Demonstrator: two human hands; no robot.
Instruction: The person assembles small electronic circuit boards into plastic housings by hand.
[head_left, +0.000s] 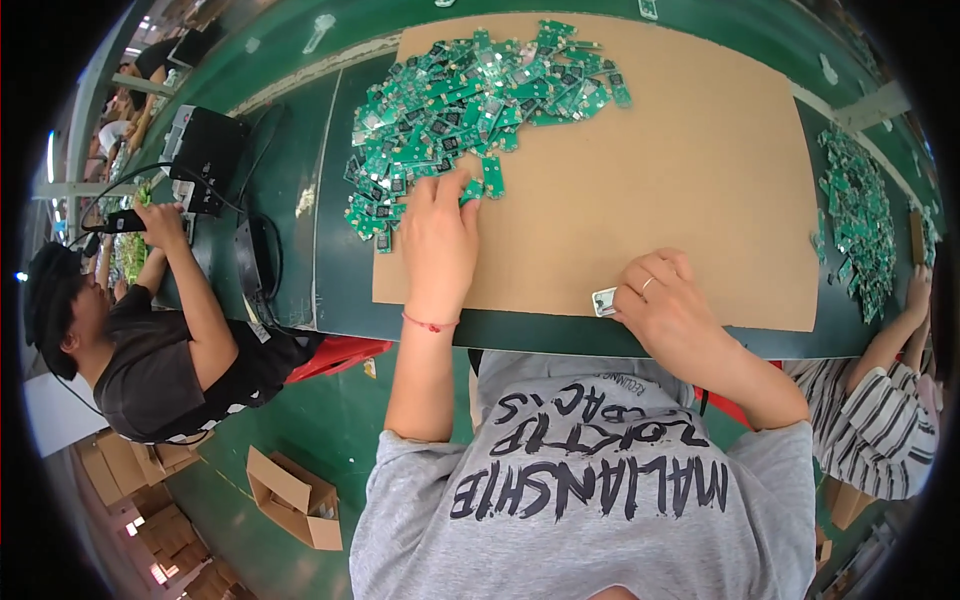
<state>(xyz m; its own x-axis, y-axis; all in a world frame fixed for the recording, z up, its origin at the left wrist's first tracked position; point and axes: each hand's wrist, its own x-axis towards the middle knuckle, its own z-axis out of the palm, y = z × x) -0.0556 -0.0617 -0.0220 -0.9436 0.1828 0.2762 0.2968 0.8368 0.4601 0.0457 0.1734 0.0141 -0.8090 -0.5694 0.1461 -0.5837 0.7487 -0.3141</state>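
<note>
A heap of small green circuit boards [440, 110] lies on the far left of a brown cardboard sheet [690, 170]. My left hand [440, 235] is at the near edge of this heap, fingers curled down. Between its thumb and fingertips shows a small green circuit board [471, 190]; another single board [493, 177] lies just beside it. Close to the sheet's near edge, my right hand [665, 300] is closed, palm down. From its fingertips sticks out a small rectangular piece [604, 302] with a whitish, silvery face; the rest of it is hidden by the fingers.
A second heap of green boards [858, 225] lies at the right, near another person's hand [918, 290]. To the left, a co-worker [150, 340] holds a black handheld device [125, 221] by a black box [205, 155] with cables. An open carton [295, 500] stands on the floor.
</note>
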